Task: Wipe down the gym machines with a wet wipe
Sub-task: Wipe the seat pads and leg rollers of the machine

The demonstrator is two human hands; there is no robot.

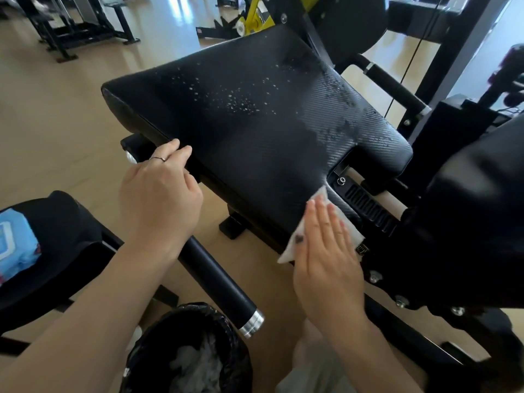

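Right now I see my right hand [326, 245] laid flat, fingers straight and together, pressing a white wet wipe [297, 239] against the near edge of the black seat pad [255, 123] at about five o'clock of the pad. The wipe sticks out from under the palm on its left side and past the fingertips, and it carries a dark smudge near its lower left corner. My left hand [160, 191] rests at the pad's near left edge, around eight o'clock, with its fingers curled over the rim; a thin ring [157, 158] sits on one finger. Droplets speckle the middle of the pad, and a wet patch runs along its right side toward three o'clock. Below my left wrist a black roller bar [218, 276] with a silver end cap slants toward six o'clock. At the bottom, a bin lined with a black bag [187, 350] holds crumpled white wipes. At nine o'clock a blue packet [15, 245] lies on another black pad [56, 222]. More gym machines [85, 24] stand on the pale floor at eleven o'clock.
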